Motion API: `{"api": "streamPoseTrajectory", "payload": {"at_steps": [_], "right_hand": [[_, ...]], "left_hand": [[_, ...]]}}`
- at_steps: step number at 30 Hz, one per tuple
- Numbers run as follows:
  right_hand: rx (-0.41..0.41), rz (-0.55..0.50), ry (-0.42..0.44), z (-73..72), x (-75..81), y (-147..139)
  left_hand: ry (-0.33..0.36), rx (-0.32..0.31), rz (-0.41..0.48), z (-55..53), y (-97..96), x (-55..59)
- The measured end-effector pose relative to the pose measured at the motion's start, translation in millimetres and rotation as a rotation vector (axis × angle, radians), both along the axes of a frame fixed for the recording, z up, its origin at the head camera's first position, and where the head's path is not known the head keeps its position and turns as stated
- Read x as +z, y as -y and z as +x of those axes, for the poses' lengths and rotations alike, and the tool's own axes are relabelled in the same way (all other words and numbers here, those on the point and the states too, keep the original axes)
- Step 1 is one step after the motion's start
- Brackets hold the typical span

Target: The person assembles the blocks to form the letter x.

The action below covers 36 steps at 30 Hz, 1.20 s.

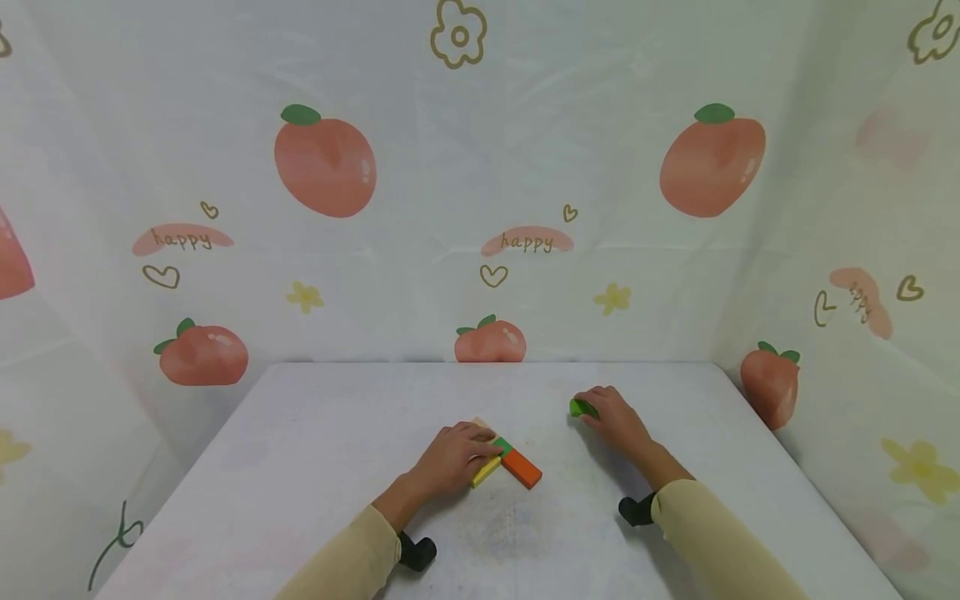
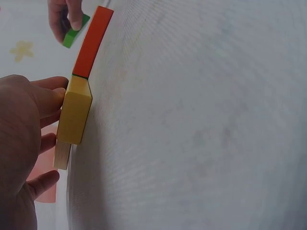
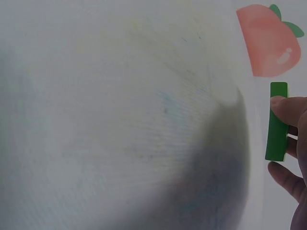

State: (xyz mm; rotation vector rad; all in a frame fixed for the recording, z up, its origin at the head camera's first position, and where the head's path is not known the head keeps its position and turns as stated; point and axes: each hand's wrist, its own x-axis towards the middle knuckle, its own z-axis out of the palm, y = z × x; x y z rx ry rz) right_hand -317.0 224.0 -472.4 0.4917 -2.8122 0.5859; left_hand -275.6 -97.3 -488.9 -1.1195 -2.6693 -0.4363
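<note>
In the head view my left hand (image 1: 450, 460) rests over a small group of blocks on the white table. Its fingers touch a yellow block (image 2: 74, 117) and lie beside a plain wood block (image 2: 62, 155). An orange block (image 1: 521, 468) extends from a green block (image 1: 502, 447) toward the front right, clear of the fingers. Farther back and to the right, my right hand (image 1: 617, 423) pinches another green block (image 3: 277, 124) between thumb and fingers. That block appears raised off the table, apart from the group. My left hand partly covers the yellow and wood blocks.
The white table (image 1: 315, 467) reaches back to a hanging cloth (image 1: 420, 167) printed with peaches. The cloth also stands along both sides. Black wrist mounts (image 1: 417, 552) hang under the sleeves close to the tabletop.
</note>
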Motion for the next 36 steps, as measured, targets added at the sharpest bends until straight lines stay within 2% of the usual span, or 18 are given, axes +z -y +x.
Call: {"api": "streamPoseTrajectory", "payload": {"at_steps": [11,21,30,36], "right_hand": [[0.021,0.002,-0.005,3.3,-6.8,3.1],[0.037,-0.008,-0.017,3.0,-9.2,8.6],[0.049,-0.009,0.022,6.6,-6.1,16.6],[0.057,-0.004,0.013,7.6,-6.0,19.6]], "left_hand": [[0.028,0.003,-0.006,2.3,-0.4,1.8],[0.025,0.0,-0.009,1.6,0.4,1.7],[0.002,-0.007,0.013,0.9,0.9,-0.7],[0.004,-0.01,0.017,1.5,0.7,0.6]]}}
